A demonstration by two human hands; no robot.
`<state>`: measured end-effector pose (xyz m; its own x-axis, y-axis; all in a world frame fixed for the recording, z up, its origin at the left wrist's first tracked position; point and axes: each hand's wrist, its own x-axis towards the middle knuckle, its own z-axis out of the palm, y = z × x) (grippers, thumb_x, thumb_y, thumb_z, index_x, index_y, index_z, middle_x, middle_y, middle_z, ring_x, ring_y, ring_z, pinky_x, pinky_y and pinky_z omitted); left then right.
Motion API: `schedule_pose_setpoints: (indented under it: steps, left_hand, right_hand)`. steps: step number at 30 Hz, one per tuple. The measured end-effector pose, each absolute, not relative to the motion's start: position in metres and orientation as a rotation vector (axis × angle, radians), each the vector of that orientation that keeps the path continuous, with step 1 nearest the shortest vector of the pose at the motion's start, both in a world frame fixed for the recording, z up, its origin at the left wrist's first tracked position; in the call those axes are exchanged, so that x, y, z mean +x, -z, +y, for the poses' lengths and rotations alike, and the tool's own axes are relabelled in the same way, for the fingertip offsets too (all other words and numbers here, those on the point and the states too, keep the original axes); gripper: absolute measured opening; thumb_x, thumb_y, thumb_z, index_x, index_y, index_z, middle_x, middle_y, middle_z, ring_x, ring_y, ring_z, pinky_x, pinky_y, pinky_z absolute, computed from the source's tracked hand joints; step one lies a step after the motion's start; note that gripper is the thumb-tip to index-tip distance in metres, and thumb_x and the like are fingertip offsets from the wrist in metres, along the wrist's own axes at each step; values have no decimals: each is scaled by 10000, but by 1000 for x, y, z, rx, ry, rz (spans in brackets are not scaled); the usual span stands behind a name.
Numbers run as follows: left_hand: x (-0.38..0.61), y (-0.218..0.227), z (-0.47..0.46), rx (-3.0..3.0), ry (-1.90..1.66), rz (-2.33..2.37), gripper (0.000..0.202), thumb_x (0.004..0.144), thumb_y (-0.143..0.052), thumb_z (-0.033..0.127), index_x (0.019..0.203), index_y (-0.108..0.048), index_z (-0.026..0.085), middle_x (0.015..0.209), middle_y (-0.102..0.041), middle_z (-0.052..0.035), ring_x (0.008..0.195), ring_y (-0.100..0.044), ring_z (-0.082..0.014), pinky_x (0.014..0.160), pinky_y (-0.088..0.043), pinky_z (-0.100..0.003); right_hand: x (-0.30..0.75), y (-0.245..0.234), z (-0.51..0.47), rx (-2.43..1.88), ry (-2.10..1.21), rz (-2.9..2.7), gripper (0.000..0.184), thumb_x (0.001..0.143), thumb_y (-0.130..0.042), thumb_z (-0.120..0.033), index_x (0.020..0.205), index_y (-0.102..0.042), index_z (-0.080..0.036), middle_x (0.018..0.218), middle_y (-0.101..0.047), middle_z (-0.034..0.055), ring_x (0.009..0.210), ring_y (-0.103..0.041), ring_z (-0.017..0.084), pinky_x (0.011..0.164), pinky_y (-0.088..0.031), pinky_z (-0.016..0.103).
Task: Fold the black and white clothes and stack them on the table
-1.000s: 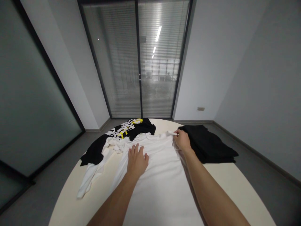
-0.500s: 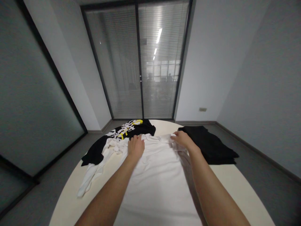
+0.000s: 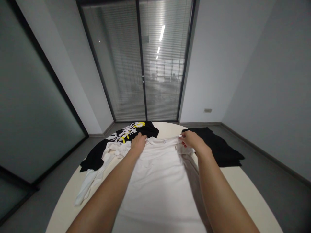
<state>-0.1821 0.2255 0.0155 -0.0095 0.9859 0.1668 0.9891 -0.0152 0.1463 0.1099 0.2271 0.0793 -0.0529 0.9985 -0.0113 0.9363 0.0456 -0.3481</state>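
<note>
A white shirt (image 3: pixel 160 184) lies spread along the table with its collar end away from me. My left hand (image 3: pixel 138 142) is closed on the shirt's far left edge, beside the neckline. At the far right corner, my right hand (image 3: pixel 191 139) pinches the shirt's edge between thumb and fingers and holds it slightly raised. Under that corner, a layer of the shirt hangs in folds. A crumpled white garment (image 3: pixel 89 184) with a long sleeve lies left of my left arm; whether it joins the shirt I cannot tell.
A black garment with a white and yellow print (image 3: pixel 94 158) lies at the table's left rim. Folded black cloth (image 3: pixel 218 147) is stacked on the right. The pale round table (image 3: pixel 245 194) stands before a glass door with blinds (image 3: pixel 160 97).
My right hand has moved slightly outward and lifted the shirt's corner, pulling the far edge tauter. My left hand stays at the left edge. The view has shifted a little.
</note>
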Motion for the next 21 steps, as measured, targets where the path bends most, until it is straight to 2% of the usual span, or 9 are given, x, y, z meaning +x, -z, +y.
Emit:
schedule_pose_setpoints:
  steps: [3, 7, 13, 18, 21]
  left_hand:
    - [-182, -15, 224, -2212, 332, -2214, 296, 930, -593, 284, 1214, -677, 296, 1201, -632, -95, 1047, -672, -251, 890, -502, -345]
    - [-181, -15, 221, -2163, 382, -2263, 201, 947, -564, 293, 1073, -708, 235, 1099, -689, -107, 1031, -680, -259, 894, -495, -346]
    - [-191, -31, 227, -1920, 625, -2352, 274, 975, -459, 312, 1144, -662, 240, 1074, -723, -110, 1038, -674, -280, 868, -494, -368]
    - [-210, -49, 239, -1832, 765, -2431, 254, 946, -493, 311, 1104, -674, 228, 959, -757, -83, 1000, -691, -266, 843, -497, -341]
    - [-213, -47, 242, -1839, 829, -2442, 298, 956, -463, 258, 1181, -648, 196, 991, -761, -85, 1015, -690, -240, 859, -493, -318]
  right_hand:
    - [112, -83, 227, -1941, -401, -2086, 206, 915, -618, -333, 906, -781, -209, 823, -760, 98, 802, -716, 201, 724, -476, 243]
    - [114, -82, 229, -1935, -384, -2081, 225, 918, -622, -366, 923, -774, -200, 869, -763, 114, 837, -717, 216, 744, -478, 254]
    - [108, -76, 234, -1940, -381, -1987, 274, 965, -530, -344, 965, -756, -190, 876, -762, 110, 847, -710, 208, 766, -473, 251]
    - [98, -57, 246, -1789, -319, -1911, 326, 997, -456, -301, 1176, -704, -190, 1069, -754, 119, 1009, -695, 218, 865, -469, 252]
    - [93, -34, 251, -1632, -382, -1987, 426, 1001, -453, -257, 1409, -547, -179, 1271, -690, 125, 1146, -650, 204, 962, -453, 261]
